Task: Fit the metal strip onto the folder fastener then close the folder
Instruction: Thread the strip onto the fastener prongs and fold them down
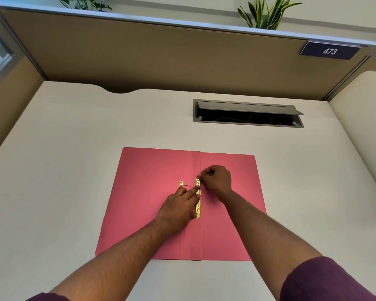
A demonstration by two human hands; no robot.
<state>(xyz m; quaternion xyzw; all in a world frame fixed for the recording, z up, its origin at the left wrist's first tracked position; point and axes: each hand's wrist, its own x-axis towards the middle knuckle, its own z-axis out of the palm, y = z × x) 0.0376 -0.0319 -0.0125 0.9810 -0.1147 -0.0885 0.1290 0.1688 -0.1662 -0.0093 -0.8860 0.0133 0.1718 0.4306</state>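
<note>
A pink folder (150,170) lies open and flat on the white desk. A gold metal strip (197,205) lies along its centre fold. My left hand (178,208) rests on the left page, its forefinger pressing the strip's upper part and its thumb at the lower end. My right hand (216,180) is curled over the right page and pinches the strip's top end. A second small gold piece (181,184) with a thin prong pokes out on the left page, partly hidden by my left fingers.
The white desk (63,170) is ringed by tan partition walls. An open grey cable hatch (248,114) sits behind the folder at the right. A sign reading 473 (330,51) hangs at the upper right. Plants stand behind the partition.
</note>
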